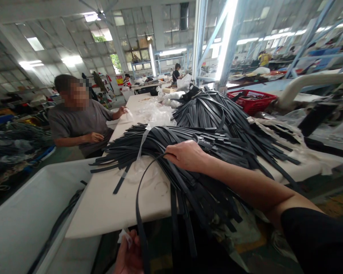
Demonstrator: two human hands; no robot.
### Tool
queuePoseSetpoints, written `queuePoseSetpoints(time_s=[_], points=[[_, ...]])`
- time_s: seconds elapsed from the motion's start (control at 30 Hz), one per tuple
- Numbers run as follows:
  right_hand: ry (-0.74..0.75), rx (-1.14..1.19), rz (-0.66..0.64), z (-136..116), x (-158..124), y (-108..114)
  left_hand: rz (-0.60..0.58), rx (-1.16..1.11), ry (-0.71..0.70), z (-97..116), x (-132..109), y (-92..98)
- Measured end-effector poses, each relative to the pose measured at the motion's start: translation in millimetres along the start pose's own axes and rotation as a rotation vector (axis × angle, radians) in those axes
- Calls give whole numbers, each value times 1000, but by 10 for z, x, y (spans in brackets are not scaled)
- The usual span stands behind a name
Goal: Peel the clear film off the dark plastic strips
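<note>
workshop (head view): big hall, lit tubes, co-worker (77, 118) at l. side of counter (103, 213).
strap heaps (201, 110): blk, piled on counter, some ends hanging off near edge.
r. hand (185, 156): closed, pinching one blk strap (143, 236) over front heap; strap loops down past edge.
l. hand (128, 253): low, fingers curled, white scrap (125, 236) at tips; can't tell if strap's gripped too.

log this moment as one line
right hand: pinching black strap | left hand: at white scrap, grip unclear | table: black strap piles | white bin: beside table
</note>
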State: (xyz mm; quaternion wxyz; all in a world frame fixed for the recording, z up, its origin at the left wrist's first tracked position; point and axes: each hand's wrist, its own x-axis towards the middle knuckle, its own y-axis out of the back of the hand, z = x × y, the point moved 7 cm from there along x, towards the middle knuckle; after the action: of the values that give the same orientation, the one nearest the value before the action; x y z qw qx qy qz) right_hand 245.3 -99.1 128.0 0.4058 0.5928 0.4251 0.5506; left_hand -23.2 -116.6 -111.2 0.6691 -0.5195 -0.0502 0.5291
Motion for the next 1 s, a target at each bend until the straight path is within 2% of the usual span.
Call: queuePoseSetpoints(time_s=[0.07,0.1,0.23,0.27,0.3,0.37,0.47,0.53,0.57,0.63,0.73,0.83,0.9,1.0], points=[[5,4,-38,-175,-93,9,-14,18,-59,37,-36,23],[21,19,-73,-252,-145,-16,7,51,-131,145,-72,50],[40,98,-179,-358,-302,-182,205,186,-576,970,-439,114],[36,133,-193,-355,-318,-228,242,184,-649,1126,-555,99],[40,185,-215,-364,-329,-283,242,194,-647,1188,-631,55],[71,351,-303,-456,-356,-421,187,262,-513,1047,-675,-83],[165,683,-520,-780,-479,-633,19,347,-237,443,-547,-325],[191,815,-630,-974,-601,-734,-59,230,-184,188,-412,-425],[191,840,-668,-1032,-666,-777,-57,145,-197,173,-343,-432],[172,847,-722,-1051,-803,-850,31,-9,-285,374,-231,-346],[127,844,-824,-893,-1049,-966,234,-139,-456,981,-187,-67],[0,867,-1004,-652,-1361,-1171,346,-209,-591,1482,-247,183],[-40,881,-1119,-590,-1564,-1315,358,-204,-651,1603,-289,251],[71,883,-1120,-738,-1702,-1435,321,-153,-655,1448,-286,199]])
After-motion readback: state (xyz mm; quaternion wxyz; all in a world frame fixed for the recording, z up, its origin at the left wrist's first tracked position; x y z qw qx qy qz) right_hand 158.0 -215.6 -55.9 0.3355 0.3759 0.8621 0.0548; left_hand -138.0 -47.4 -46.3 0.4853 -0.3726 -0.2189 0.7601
